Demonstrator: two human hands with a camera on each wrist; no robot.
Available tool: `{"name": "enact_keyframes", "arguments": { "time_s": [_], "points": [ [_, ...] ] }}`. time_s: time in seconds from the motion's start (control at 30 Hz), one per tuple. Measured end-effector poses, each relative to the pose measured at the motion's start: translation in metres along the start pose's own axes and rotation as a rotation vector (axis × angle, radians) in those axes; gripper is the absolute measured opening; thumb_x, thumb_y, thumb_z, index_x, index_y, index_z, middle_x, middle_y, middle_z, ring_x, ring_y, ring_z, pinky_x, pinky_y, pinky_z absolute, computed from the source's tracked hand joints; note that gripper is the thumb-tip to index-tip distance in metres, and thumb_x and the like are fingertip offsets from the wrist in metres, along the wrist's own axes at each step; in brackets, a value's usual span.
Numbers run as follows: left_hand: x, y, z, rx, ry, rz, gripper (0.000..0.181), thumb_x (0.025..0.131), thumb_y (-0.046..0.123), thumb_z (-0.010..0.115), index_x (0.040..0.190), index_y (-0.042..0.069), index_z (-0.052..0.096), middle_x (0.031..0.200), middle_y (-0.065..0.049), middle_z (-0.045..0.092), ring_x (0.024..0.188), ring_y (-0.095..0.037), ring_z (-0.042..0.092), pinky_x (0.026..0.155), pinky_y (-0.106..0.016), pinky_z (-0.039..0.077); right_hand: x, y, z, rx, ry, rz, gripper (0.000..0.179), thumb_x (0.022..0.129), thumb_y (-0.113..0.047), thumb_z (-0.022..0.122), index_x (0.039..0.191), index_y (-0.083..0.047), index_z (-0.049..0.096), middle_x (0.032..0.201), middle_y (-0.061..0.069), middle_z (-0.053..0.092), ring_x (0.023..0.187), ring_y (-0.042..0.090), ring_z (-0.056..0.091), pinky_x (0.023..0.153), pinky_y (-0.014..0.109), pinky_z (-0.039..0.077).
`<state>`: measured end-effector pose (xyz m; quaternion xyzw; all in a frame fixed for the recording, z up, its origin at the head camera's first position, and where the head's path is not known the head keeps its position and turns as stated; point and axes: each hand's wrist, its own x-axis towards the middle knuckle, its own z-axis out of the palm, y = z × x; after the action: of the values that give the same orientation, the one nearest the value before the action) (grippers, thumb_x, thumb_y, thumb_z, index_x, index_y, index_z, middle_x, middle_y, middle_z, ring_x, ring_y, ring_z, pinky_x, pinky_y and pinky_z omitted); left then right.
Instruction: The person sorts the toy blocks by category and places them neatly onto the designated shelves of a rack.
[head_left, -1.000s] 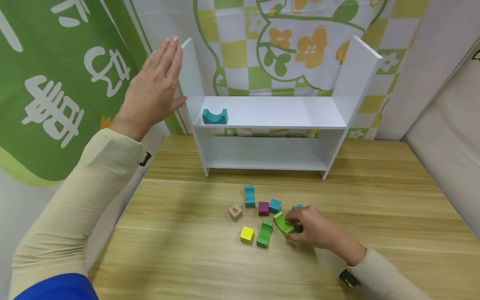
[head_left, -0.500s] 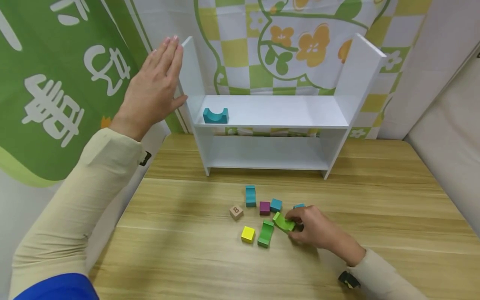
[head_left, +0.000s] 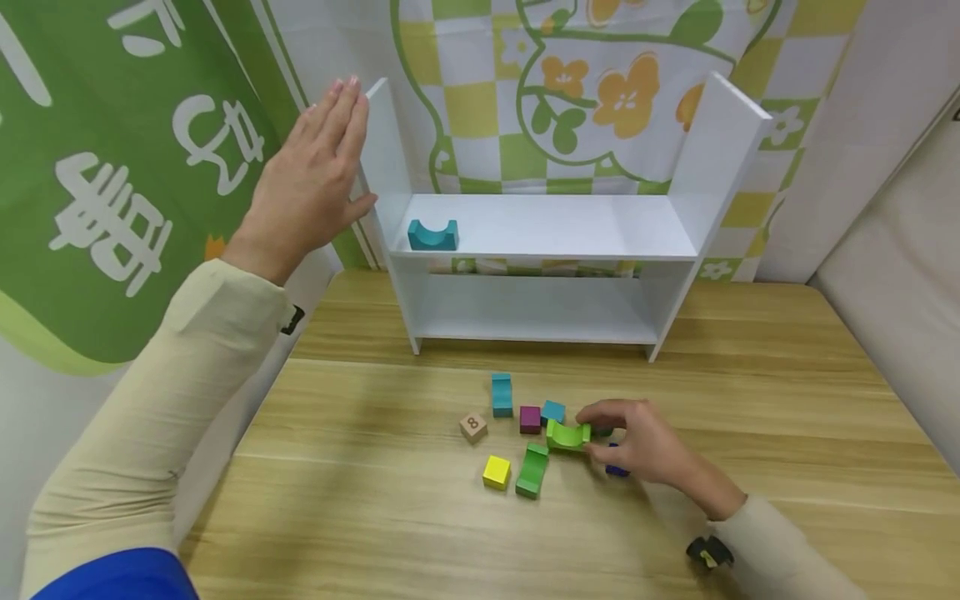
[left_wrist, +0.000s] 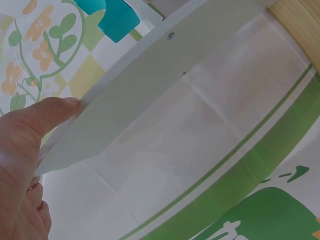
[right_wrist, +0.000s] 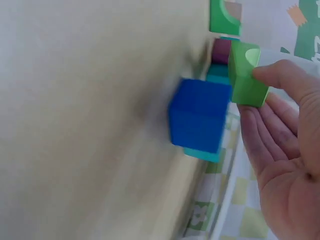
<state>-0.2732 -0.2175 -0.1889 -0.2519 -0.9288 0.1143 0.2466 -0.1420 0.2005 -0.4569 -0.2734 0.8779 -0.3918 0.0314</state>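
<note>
My right hand (head_left: 648,442) pinches a light green arch block (head_left: 568,435) between thumb and fingers, its hollow facing up. In the right wrist view the thumb presses one end of that block (right_wrist: 245,75), with a dark blue cube (right_wrist: 200,115) close by. My left hand (head_left: 307,179) holds the left side panel of a white shelf (head_left: 555,225). In the left wrist view its thumb (left_wrist: 55,112) lies over the panel's edge, the other fingers on the outer face. A teal arch block (head_left: 432,237) stands on the upper board's left end.
Around the right hand lie a green arch block (head_left: 532,471), a yellow cube (head_left: 497,472), a purple cube (head_left: 530,420), a blue cube (head_left: 553,412), a wooden cube marked 8 (head_left: 473,427) and a blue arch block (head_left: 502,395). A patterned cloth (head_left: 480,108) hangs behind the shelf.
The light green arch block has turned from slanted to level, its hollow now upward. My right hand has shifted slightly right, uncovering the dark blue cube. The left hand keeps its place.
</note>
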Motion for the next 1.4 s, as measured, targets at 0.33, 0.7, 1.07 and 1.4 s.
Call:
{"name": "enact_keyframes", "arguments": {
  "time_s": [0.33, 0.7, 1.07, 1.4],
  "points": [
    [-0.002, -0.002, 0.001, 0.000, 0.011, 0.005, 0.107, 0.098, 0.028, 0.077, 0.166, -0.008, 0.003, 0.177, -0.022, -0.001, 0.166, -0.039, 0.005, 0.138, -0.050, 0.009, 0.028, -0.024, -0.035, -0.025, 0.043, -0.147, 0.036, 0.085, -0.002, 0.085, 0.119, -0.007, 0.077, 0.116, 0.012, 0.080, 0.104, 0.026, 0.079, 0.093, 0.042, 0.067],
    [-0.001, -0.001, 0.000, 0.004, 0.012, 0.008, 0.107, 0.098, 0.029, 0.077, 0.166, -0.007, 0.003, 0.177, -0.022, -0.001, 0.166, -0.039, 0.005, 0.138, -0.050, 0.009, 0.072, -0.071, -0.089, -0.014, 0.053, -0.206, 0.033, 0.088, -0.007, 0.085, 0.120, -0.009, 0.077, 0.119, 0.004, 0.079, 0.108, 0.017, 0.078, 0.093, 0.022, 0.064],
    [0.000, -0.001, 0.001, 0.005, 0.015, 0.010, 0.107, 0.098, 0.029, 0.076, 0.166, -0.007, 0.002, 0.177, -0.022, -0.001, 0.166, -0.039, 0.006, 0.138, -0.049, 0.008, 0.124, -0.108, -0.121, -0.017, 0.066, -0.201, 0.033, 0.088, -0.009, 0.085, 0.120, -0.012, 0.078, 0.119, 0.004, 0.079, 0.109, 0.018, 0.078, 0.093, 0.022, 0.064],
    [-0.001, -0.001, 0.000, -0.006, 0.005, 0.004, 0.107, 0.099, 0.029, 0.076, 0.167, -0.006, 0.001, 0.178, -0.021, -0.002, 0.167, -0.038, 0.004, 0.138, -0.049, 0.008, 0.167, -0.115, -0.130, -0.019, 0.105, -0.174, 0.035, 0.089, -0.010, 0.085, 0.123, -0.005, 0.076, 0.125, 0.009, 0.078, 0.115, 0.024, 0.076, 0.099, 0.034, 0.064]
  ]
}}
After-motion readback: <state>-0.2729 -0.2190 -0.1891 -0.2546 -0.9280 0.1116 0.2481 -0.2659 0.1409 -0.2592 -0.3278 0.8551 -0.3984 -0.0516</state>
